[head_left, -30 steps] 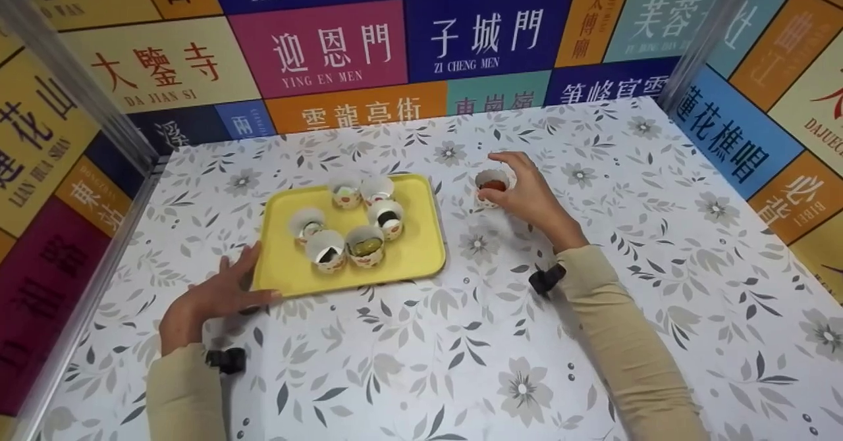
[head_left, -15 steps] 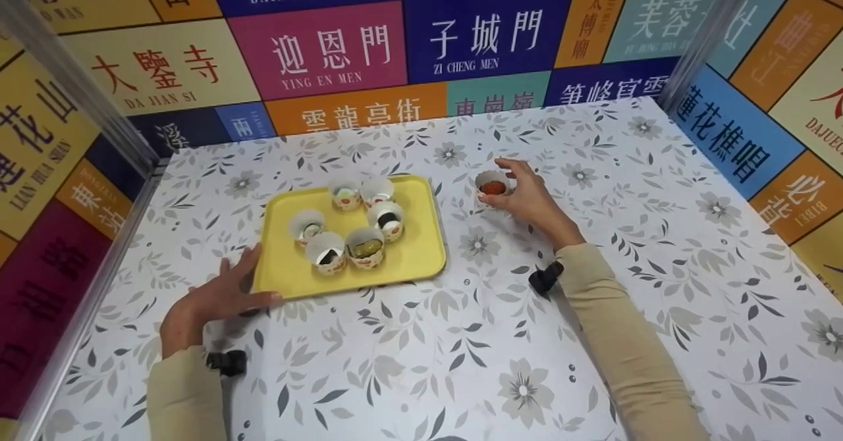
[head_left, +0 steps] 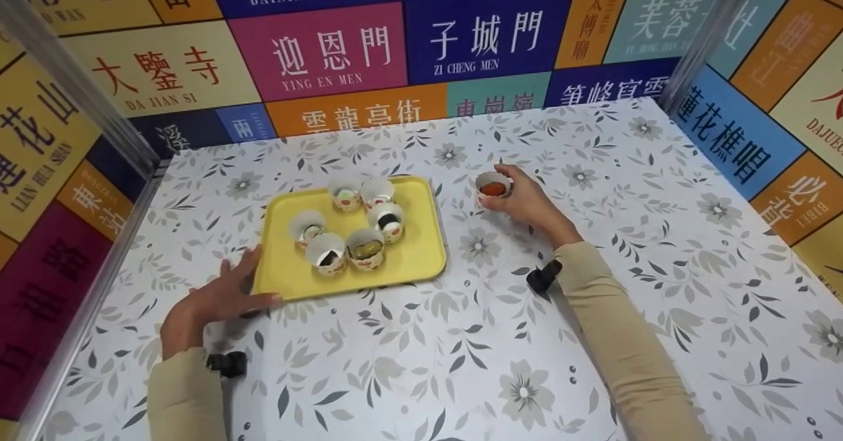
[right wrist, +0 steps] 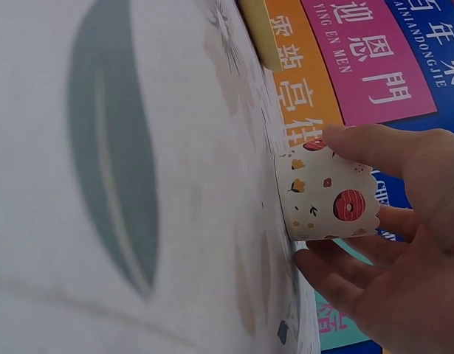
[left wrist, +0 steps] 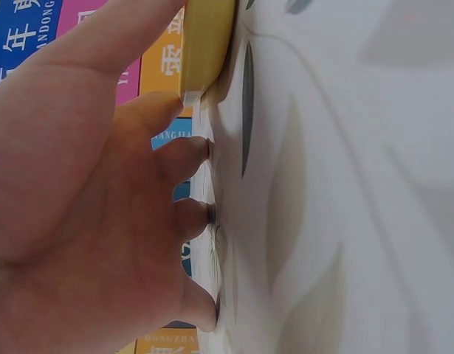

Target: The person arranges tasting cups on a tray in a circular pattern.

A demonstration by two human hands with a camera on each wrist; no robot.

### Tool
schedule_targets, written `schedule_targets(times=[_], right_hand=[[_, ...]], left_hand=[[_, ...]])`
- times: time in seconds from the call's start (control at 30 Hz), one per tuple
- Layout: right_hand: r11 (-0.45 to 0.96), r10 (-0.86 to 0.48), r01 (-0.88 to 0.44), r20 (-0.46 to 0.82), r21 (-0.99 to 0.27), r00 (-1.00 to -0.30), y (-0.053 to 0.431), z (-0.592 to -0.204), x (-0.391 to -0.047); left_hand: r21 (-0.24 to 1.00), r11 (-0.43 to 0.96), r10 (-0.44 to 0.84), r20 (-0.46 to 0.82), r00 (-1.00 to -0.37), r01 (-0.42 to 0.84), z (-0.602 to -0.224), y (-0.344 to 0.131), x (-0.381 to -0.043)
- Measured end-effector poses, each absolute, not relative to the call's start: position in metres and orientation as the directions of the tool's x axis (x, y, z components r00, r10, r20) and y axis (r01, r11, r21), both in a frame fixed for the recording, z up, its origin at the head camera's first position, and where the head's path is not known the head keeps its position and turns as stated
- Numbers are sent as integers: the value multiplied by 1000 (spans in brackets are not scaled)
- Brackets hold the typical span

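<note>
My right hand holds a paper baking cup between thumb and fingers, right of the tray. Orange-red food shows inside it. In the right wrist view the cup has a scalloped rim and printed doughnuts and flowers, with its base close against the table. A yellow tray lies to the left, and my left hand is spread at its near left corner. Thumb and index fingertips meet the tray there, the other fingertips resting on the table.
Several more paper cups stand on the tray, among them one with green food, one with a black-and-white piece and one with a black-banded white piece. Sign-covered panels wall the back and sides of the floral-patterned table.
My right hand's fingers have come down and closed in around the paper cup. The left hand and the tray stay in place.
</note>
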State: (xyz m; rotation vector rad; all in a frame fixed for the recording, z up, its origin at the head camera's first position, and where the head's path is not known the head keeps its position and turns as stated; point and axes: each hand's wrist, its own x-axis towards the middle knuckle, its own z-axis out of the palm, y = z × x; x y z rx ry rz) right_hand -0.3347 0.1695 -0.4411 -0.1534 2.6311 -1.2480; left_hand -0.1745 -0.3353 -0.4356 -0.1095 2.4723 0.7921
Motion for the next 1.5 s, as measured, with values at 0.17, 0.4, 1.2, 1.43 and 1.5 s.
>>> schedule_targets(times=[0.17, 0.4, 1.2, 1.43, 1.5], right_hand=[[645, -217, -8, -173, -764, -961, 171, -442, -334], [647, -206, -6, -167, -762, -964, 170, -445, -337], [646, -185, 19, -180, -763, -966, 160, -437, -330], [646, -199, -16, -148, -763, -969, 149, -426, -323], [650, -208, -33, -136, -759, -969, 144, -423, -321]], left_hand=[[541, 821, 124, -483, -867, -184, -435, -336, -173], [545, 819, 131, -486, -864, -181, -435, -336, -172], [545, 817, 126, -489, -863, -190, -435, -336, -170], [554, 810, 130, -489, -863, -192, -434, -335, -171], [550, 812, 125, -491, -862, -195, -434, -335, -172]])
